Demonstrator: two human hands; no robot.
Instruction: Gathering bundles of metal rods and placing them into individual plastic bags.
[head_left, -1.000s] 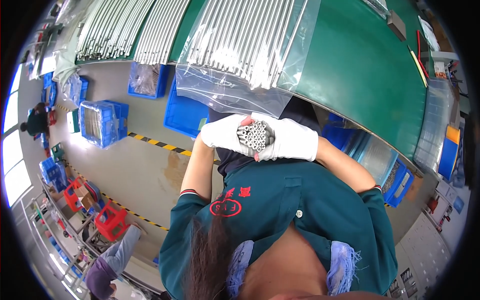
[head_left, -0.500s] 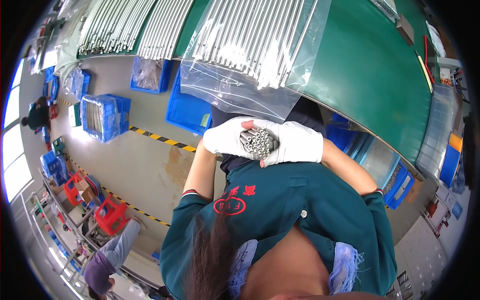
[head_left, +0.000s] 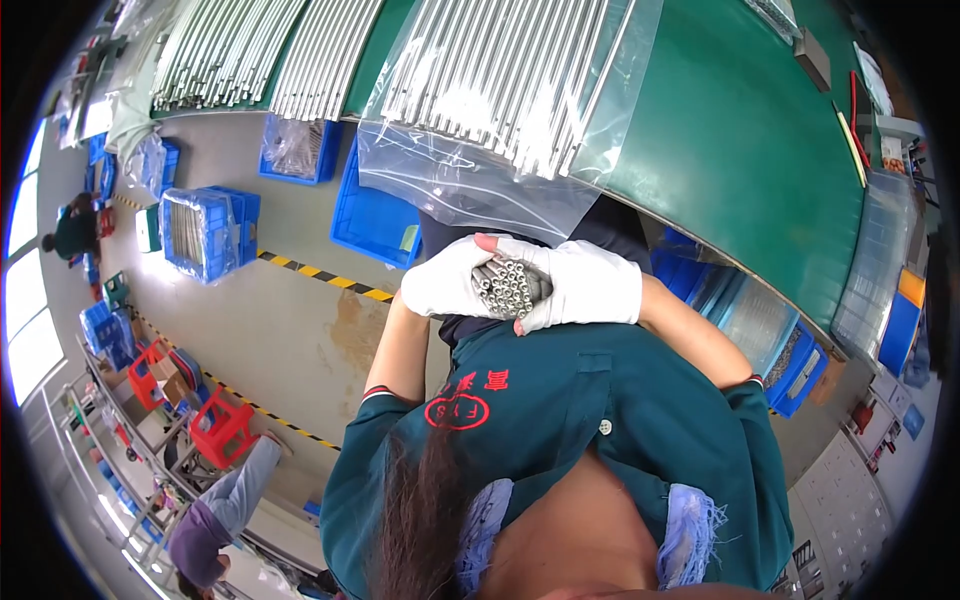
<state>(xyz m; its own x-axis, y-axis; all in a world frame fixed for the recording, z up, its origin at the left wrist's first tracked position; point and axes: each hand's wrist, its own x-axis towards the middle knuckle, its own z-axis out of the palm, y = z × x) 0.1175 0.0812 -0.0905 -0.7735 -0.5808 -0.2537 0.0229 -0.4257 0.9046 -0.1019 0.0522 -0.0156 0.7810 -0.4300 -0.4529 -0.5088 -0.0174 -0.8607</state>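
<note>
A bundle of thin metal rods [head_left: 508, 287] is gripped between my two hands, close in front of my body, with the rods' round ends facing up at me. White gloves with bare fingertips cover both hands. My left hand [head_left: 448, 280] wraps the bundle from the left side. From the right, my right hand [head_left: 590, 288] closes round it. The lengths of the rods below are hidden by the gloves. Just beyond my hands, a clear plastic bag [head_left: 470, 195] with a row of metal rods [head_left: 490, 70] on it lies over the table edge.
More rods [head_left: 325, 60] lie in rows at the left of the green table [head_left: 740, 140]. Blue bins [head_left: 370, 215] stand on the floor below, others [head_left: 790, 365] under the table's right side. A person [head_left: 215, 520] is at the lower left, near red stools [head_left: 222, 428].
Both hands have shifted very slightly left with the bundle, still wrapped round it. The rods on the table stay in place.
</note>
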